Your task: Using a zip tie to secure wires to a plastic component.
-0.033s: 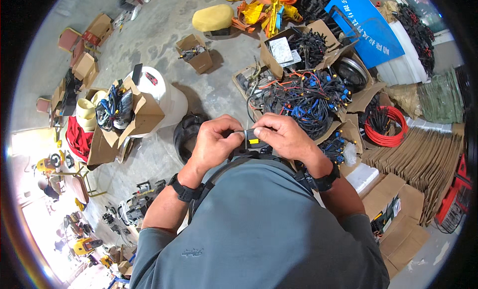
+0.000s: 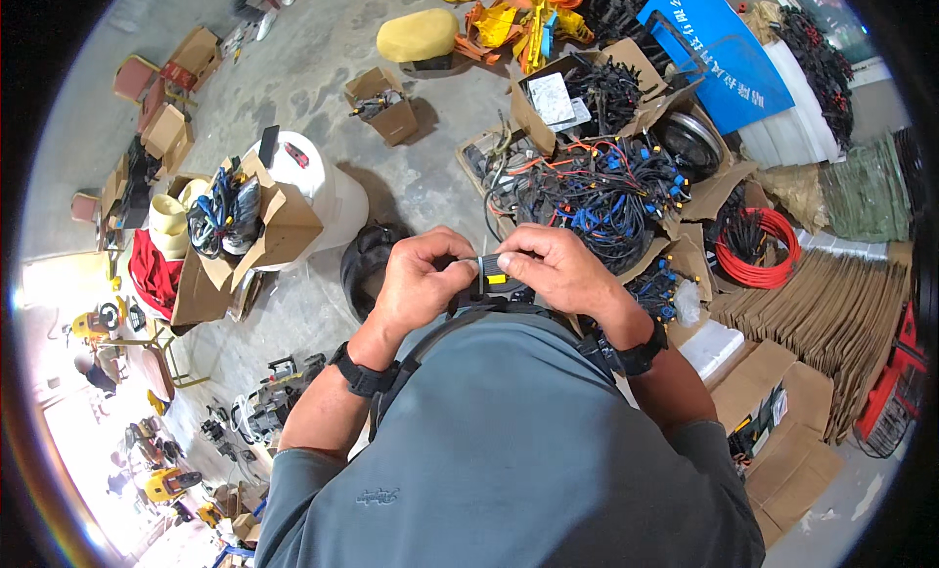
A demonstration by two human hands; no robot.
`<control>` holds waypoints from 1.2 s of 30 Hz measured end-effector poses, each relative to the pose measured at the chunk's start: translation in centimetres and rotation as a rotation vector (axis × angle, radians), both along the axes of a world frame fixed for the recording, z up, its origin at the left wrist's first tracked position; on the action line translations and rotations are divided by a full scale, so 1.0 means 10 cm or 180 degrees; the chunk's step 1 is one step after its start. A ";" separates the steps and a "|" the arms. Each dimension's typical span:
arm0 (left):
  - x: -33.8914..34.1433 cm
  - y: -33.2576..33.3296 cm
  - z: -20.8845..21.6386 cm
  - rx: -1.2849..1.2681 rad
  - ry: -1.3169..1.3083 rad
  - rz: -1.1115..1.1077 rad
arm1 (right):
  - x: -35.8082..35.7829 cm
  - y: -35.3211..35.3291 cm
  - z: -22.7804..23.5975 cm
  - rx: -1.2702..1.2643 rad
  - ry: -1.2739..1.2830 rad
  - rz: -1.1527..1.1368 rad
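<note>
In front of my waist, both hands meet at a small dark, ribbed piece with a yellow patch. My left hand is closed, thumb and forefinger pinching at the piece's left end, where a thin pale strip shows. From the other side, my right hand grips the piece between thumb and bent fingers. Fingers cover much of it, so its exact kind cannot be made out. Each wrist wears a black band.
Ahead to the right lies a heap of black cables with blue and orange parts. A white drum with an open carton stands left. Stacked cardboard sheets and a red cable coil are at the right.
</note>
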State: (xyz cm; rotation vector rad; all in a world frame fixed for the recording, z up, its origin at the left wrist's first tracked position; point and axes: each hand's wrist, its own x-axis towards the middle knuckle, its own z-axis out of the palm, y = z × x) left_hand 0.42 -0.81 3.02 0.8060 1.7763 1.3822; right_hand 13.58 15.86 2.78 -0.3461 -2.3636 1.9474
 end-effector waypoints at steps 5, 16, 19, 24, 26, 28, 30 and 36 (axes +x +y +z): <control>-0.03 -0.02 -0.04 -0.0264 -0.0123 0.0026 | 0.02 0.04 -0.01 -0.0114 -0.0268 0.0047; -0.04 -0.04 0.04 -0.0677 -0.0918 -0.0255 | 0.04 0.08 -0.09 0.0129 0.0007 -0.0158; -0.06 -0.08 -0.01 -0.0575 -0.1029 -0.0179 | 0.06 0.09 -0.11 -0.0295 -0.0091 -0.0151; -0.06 -0.06 -0.02 -0.0460 -0.1563 0.0042 | 0.14 0.14 -0.12 -0.1181 -0.0644 -0.0236; -0.03 -0.06 -0.02 -0.0430 -0.1534 -0.0062 | 0.15 0.12 -0.12 -0.0975 -0.0629 -0.0255; -0.01 -0.06 -0.05 -0.0397 -0.1498 -0.0157 | 0.14 0.11 -0.13 -0.0768 -0.0609 -0.0262; -0.02 -0.04 -0.11 -0.0509 -0.1254 -0.0113 | 0.09 0.13 -0.12 -0.0201 -0.0658 -0.0161; -0.04 -0.03 -0.10 -0.0602 -0.1262 0.0033 | 0.11 0.05 -0.25 -0.1487 -0.0456 -0.0331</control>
